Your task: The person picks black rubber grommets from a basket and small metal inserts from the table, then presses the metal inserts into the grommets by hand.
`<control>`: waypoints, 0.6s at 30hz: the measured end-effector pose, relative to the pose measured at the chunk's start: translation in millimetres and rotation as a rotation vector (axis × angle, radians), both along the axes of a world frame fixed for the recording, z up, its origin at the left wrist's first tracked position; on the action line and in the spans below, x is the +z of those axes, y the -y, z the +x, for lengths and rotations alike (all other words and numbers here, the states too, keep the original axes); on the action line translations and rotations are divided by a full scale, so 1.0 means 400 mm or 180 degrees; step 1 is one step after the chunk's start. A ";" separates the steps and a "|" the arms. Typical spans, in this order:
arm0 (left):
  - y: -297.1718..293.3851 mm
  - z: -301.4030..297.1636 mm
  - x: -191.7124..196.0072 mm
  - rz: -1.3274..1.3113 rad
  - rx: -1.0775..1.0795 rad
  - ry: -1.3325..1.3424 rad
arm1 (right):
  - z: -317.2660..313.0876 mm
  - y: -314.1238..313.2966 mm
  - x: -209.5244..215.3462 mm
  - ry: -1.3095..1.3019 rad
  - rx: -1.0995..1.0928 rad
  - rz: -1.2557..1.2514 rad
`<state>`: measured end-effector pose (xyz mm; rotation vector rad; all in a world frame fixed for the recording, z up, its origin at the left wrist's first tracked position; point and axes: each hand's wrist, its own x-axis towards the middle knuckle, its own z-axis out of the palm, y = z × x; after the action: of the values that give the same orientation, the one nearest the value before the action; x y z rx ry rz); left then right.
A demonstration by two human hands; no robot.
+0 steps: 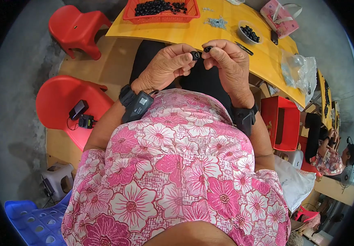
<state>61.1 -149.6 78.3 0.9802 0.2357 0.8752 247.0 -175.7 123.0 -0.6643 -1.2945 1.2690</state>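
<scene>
Small black parts (195, 55) pinched between both hands' fingertips (188, 55).

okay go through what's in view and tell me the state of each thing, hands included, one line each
left hand: closed, pinching a small black part at its fingertips
right hand: closed, pinching another small black piece
red basket: on the yellow table, holds many black parts
clear bowl: upright, partly filled with black parts
pink bag: lying on the table
plastic bag: crumpled at the table edge
red stool: upright, a phone lying on it
</scene>
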 end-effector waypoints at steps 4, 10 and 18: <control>-0.005 -0.008 -0.019 -0.0065 0.0000 0.0066 | -0.011 0.002 -0.025 0.0333 -0.0139 0.0082; -0.005 -0.013 -0.037 -0.0163 0.0117 0.0056 | -0.027 -0.001 -0.046 0.0275 -0.0225 0.0048; -0.002 -0.017 -0.042 -0.0096 0.0273 -0.0117 | -0.032 -0.004 -0.067 0.0223 -0.0239 -0.0083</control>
<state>54.2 -148.6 61.5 0.9643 0.3232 0.9298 234.4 -173.9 96.1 -0.7750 -1.2999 1.2124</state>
